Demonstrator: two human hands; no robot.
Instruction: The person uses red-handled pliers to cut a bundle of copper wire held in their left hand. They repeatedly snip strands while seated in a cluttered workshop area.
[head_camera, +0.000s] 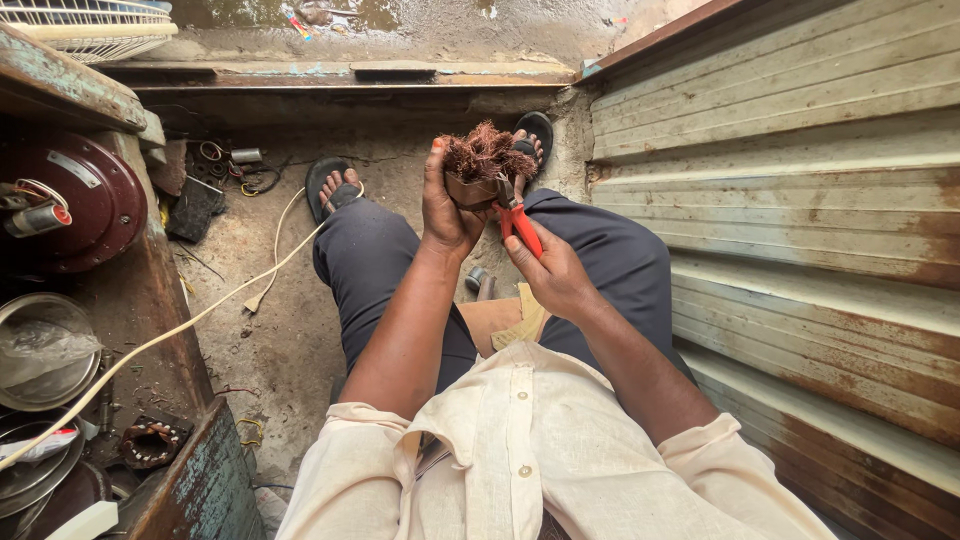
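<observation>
- Gripping a motor winding core (478, 186) in the left hand (446, 205), its frayed copper wire tuft (487, 153) pointing up and away, above the knees.
- Closing the right hand (552, 270) around red-handled pliers (518, 222), long axis angling up-left, nose touching the core's right side.

The person wears a cream button-up shirt (520, 450) with sleeves rolled above the elbows, dark navy trousers (375, 265), and black open sandals (325, 180) on both feet; forearms are bare.
</observation>
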